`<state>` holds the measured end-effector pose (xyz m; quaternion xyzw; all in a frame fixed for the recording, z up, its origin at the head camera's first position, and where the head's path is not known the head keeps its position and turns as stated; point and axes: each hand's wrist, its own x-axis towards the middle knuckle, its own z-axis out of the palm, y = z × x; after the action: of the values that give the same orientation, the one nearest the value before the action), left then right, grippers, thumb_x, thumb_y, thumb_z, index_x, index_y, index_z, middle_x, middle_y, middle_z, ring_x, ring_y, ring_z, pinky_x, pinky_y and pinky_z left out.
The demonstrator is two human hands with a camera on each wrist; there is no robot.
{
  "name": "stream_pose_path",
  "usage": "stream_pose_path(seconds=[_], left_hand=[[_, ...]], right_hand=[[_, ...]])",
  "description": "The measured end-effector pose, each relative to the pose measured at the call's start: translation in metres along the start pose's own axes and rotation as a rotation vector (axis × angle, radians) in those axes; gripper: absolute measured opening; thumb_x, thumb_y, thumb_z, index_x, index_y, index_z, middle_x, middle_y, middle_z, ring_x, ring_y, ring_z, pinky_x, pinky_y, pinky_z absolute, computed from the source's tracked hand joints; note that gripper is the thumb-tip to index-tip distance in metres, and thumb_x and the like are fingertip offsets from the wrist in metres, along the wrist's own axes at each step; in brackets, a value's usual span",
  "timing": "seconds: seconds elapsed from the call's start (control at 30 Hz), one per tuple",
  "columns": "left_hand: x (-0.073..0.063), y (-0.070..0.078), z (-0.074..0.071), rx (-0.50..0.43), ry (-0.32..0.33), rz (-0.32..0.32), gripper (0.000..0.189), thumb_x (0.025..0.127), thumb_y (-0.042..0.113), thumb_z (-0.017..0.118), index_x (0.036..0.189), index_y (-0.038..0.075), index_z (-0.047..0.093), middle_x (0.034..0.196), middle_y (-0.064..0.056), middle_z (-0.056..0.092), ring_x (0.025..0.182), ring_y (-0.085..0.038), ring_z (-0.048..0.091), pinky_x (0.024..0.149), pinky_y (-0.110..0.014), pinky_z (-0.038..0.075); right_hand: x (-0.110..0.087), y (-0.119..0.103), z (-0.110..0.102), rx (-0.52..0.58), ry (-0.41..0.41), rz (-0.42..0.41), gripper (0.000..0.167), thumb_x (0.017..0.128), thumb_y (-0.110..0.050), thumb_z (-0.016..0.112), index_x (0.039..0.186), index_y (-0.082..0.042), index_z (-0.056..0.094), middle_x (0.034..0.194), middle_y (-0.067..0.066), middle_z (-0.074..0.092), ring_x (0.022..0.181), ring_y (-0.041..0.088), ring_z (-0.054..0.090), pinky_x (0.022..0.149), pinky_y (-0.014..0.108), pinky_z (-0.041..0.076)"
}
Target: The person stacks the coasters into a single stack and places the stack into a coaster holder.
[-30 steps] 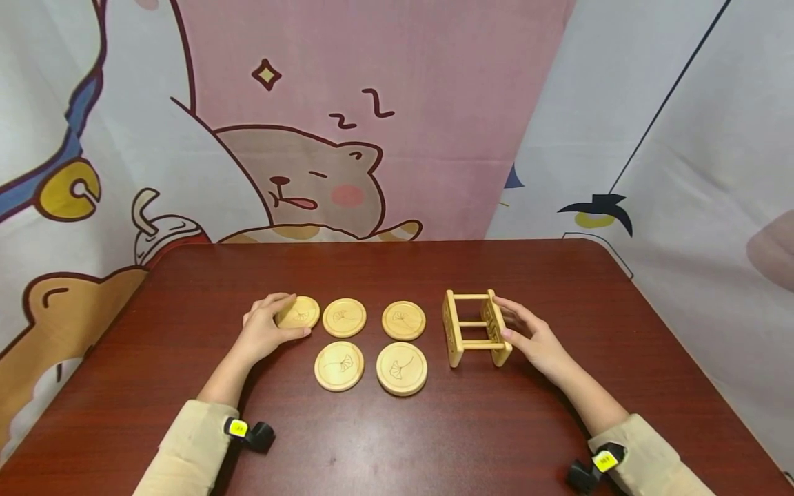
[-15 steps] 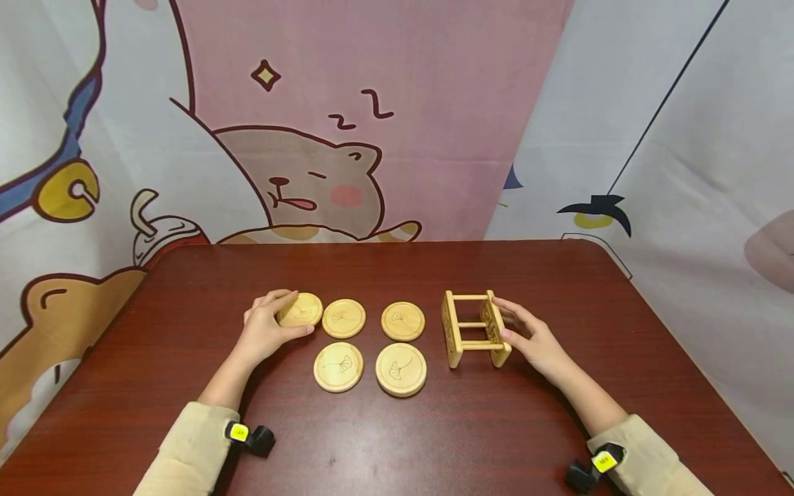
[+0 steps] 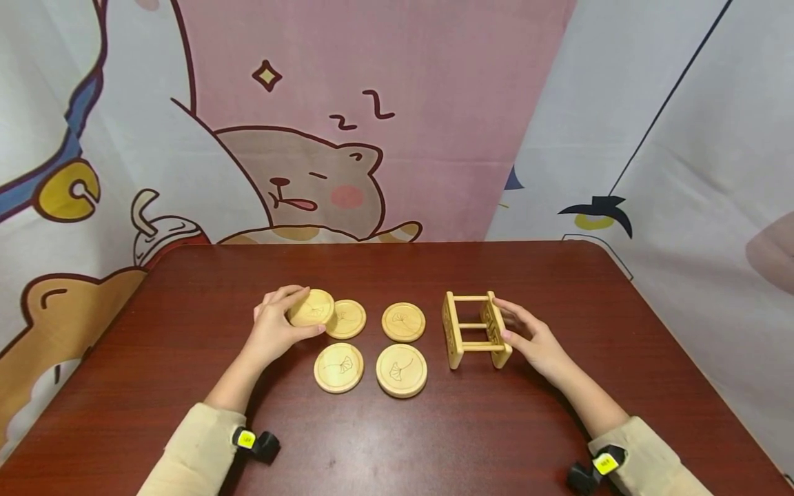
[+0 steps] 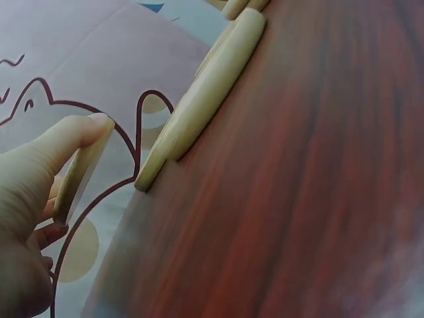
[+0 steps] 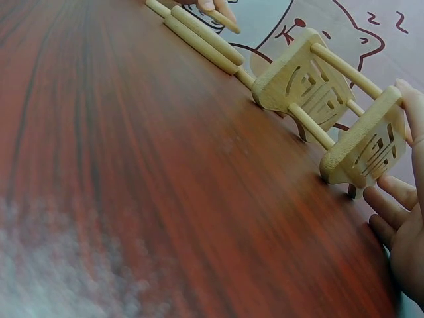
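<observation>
My left hand (image 3: 273,332) pinches a round wooden coaster (image 3: 312,308) with an engraved ginkgo leaf, thumb on its near edge and fingers on the far side. In the left wrist view this held coaster (image 4: 83,171) is tilted and up off the table. It overlaps the back left coaster (image 3: 350,319) in the head view. At the right, my right hand (image 3: 538,346) holds the end panel of a wooden coaster rack (image 3: 454,334), thumb and fingertips at the panel's edges. The rack, two slotted panels (image 5: 306,83) joined by rods, stands on the table with no coaster in it.
Between the hands lie a back right coaster (image 3: 403,322), a front left coaster (image 3: 338,368) and a thicker front right stack (image 3: 401,370). They rest on a dark red-brown wooden table (image 3: 397,448). A cartoon-printed cloth (image 3: 459,138) hangs behind it.
My left hand has lifted the coaster from the table's left and carried it rightward, over the edge of the neighbouring coaster. The right hand and the rack have stayed put.
</observation>
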<state>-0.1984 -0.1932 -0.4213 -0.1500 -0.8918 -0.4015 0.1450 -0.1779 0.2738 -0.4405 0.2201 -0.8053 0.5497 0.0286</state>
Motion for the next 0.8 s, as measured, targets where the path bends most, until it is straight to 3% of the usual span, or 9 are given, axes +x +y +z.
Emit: stream_pose_path(seconds=[0.43, 0.8], left_hand=[[0.0, 0.023, 0.01, -0.004, -0.006, 0.092, 0.077, 0.059, 0.025, 0.092, 0.125, -0.002, 0.062, 0.124, -0.01, 0.057, 0.114, -0.032, 0.042, 0.091, -0.056, 0.021], [-0.005, 0.044, 0.02, -0.011, -0.054, 0.144, 0.077, 0.058, 0.027, 0.092, 0.125, 0.002, 0.063, 0.126, -0.006, 0.057, 0.115, -0.028, 0.043, 0.091, -0.052, 0.023]], right_hand=[[-0.001, 0.0, 0.0, 0.016, 0.002, 0.021, 0.051, 0.094, -0.001, 0.056, 0.143, -0.005, 0.042, 0.135, 0.024, 0.048, 0.116, 0.006, 0.05, 0.087, 0.02, 0.043], [-0.001, 0.002, 0.0, 0.013, 0.002, 0.023, 0.051, 0.094, -0.002, 0.056, 0.144, -0.006, 0.042, 0.134, 0.023, 0.049, 0.117, 0.007, 0.05, 0.088, 0.02, 0.043]])
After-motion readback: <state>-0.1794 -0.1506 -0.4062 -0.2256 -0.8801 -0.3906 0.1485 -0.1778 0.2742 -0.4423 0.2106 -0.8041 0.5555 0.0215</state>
